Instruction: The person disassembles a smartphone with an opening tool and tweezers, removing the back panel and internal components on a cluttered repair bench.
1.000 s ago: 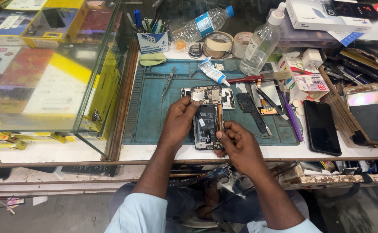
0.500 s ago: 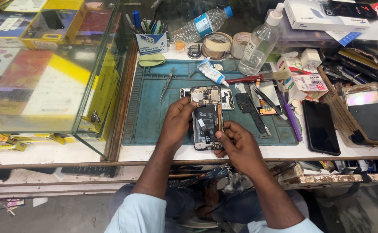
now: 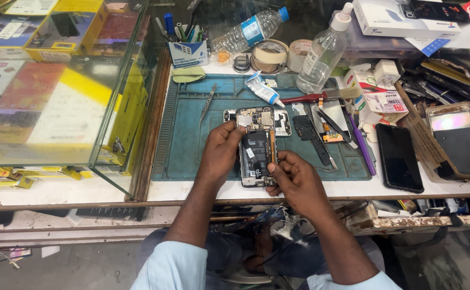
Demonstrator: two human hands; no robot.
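Head view is showing two hands working on an opened phone with its back cover off. The left hand is pinching the phone's left edge, fingers closed on it. The right hand is pressing its thumb and fingertips together on the phone's lower right edge, by a thin orange strip. Compared with a moment ago, both hands are staying in almost the same spots, so the work is moving slowly and carefully. The phone is sitting at the front of the blue mat. Tweezers, a small glue tube and a spray bottle are lying farther back.
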